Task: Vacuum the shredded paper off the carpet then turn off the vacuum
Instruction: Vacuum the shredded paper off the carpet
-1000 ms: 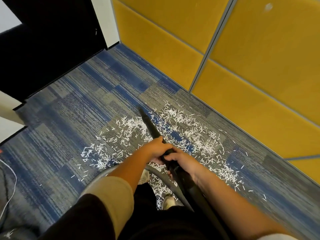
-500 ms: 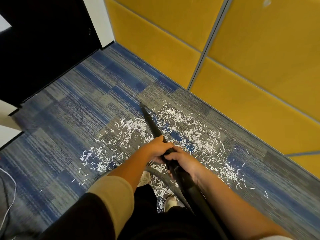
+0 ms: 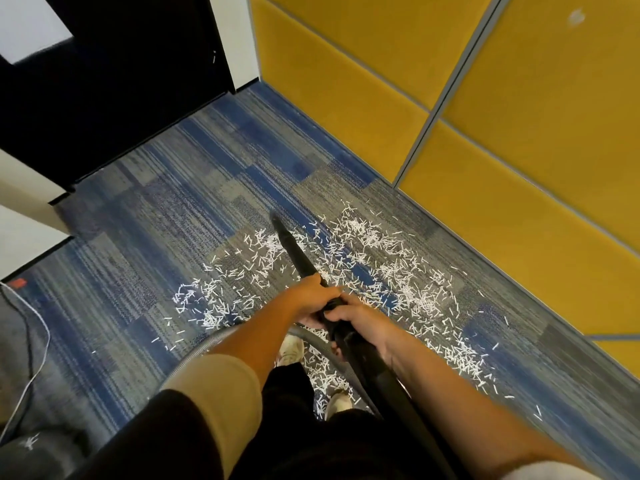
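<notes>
**Both hands on the wand above a littered carpet**

A person in a beige sleeve (image 3: 214, 393) and dark trousers stands over the mess, pale shoes (image 3: 291, 348) planted among stray scraps, with a grey ribbed hose (image 3: 194, 353) curving past the feet. The right hand (image 3: 358, 322) wraps the black vacuum wand (image 3: 294, 251) from the right; just ahead of it, the left hand (image 3: 308, 296) curls over the same tube. The wand slopes forward and down, and its narrow tip sits at the far edge of the scatter. Shredded paper (image 3: 374, 268) lies in a broad white band across the blue-and-grey carpet (image 3: 166, 209), on both sides of the wand and back between the shoes. A white cable (image 3: 38, 341) trails at far left. Beyond stand yellow wall panels (image 3: 519, 161) and a dark door (image 3: 104, 84).
</notes>
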### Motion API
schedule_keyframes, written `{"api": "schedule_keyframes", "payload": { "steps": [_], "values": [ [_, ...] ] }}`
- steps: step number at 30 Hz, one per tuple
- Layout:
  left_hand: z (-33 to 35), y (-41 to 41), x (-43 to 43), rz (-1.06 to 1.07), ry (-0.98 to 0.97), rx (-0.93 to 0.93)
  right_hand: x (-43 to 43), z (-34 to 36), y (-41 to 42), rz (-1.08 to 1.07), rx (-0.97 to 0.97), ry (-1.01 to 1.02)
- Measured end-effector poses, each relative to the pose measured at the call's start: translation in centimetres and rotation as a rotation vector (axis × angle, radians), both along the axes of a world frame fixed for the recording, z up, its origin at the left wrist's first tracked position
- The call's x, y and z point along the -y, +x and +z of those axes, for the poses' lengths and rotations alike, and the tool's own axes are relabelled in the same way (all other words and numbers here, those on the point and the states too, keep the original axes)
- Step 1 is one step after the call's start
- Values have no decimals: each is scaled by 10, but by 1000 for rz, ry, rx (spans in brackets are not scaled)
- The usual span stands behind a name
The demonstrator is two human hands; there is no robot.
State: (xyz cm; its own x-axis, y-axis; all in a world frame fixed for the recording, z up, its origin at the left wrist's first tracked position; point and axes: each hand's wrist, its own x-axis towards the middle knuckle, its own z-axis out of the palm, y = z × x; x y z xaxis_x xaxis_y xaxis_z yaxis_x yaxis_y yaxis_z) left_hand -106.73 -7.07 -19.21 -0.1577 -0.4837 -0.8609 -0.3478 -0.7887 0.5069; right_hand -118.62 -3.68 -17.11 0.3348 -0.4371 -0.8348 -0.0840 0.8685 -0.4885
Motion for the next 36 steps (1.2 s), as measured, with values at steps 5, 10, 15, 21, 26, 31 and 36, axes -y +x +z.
{"api": "schedule_keyframes", "payload": {
  "steps": [5,10,15,21,26,31,36],
  "values": [
    [3,5,-17,33,6,-27,-12,0,1,56,-1,-12],
    [12,-2,-40,63,-20,-43,-30,3,-6,96,-8,-28],
    [8,-12,-66,47,-28,-2,-53,7,-18,144,-9,-40],
    [8,-28,-100,73,-56,4,-83,10,-34,178,14,-48],
    [8,-39,-121,73,-72,4,-105,11,-44,158,-16,-55],
    [6,-41,-130,28,-80,-10,-119,16,-45,126,-25,-52],
    [9,-32,-135,-46,-86,-6,-132,24,-36,110,-35,-92]
  ]
}}
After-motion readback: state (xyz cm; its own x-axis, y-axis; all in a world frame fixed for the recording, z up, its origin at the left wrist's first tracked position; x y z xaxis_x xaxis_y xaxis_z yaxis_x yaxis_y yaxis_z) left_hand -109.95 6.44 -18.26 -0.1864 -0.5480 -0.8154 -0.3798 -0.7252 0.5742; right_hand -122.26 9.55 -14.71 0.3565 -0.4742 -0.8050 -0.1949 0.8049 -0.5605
